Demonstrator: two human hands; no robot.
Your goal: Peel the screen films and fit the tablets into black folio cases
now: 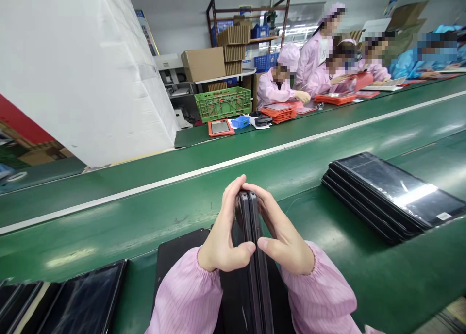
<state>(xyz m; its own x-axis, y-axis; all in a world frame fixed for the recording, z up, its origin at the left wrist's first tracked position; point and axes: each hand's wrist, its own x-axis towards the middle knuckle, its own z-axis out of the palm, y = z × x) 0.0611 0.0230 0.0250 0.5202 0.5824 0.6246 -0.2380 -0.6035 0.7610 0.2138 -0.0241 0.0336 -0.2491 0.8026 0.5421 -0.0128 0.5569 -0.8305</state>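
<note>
Two black tablets (257, 280) stand on edge, face to face, with their long narrow sides turned up toward me. My left hand (224, 239) is pressed flat along the left one, its thumb over the near edge. My right hand (286, 239) grips the right one the same way, and the fingertips of both hands almost meet at the far end. Under the tablets lies a flat black surface (178, 254) on the green bench, partly hidden by my pink sleeves. Whether the two tablets touch along their whole length I cannot tell.
A stack of black tablets (396, 193) lies to the right. More tablets (85, 295) lean at the lower left. A green conveyor belt (204, 183) crosses ahead. Beyond it, co-workers in pink (269, 89) and blue sit near orange-wrapped stacks (280, 113) and a green crate (224, 103).
</note>
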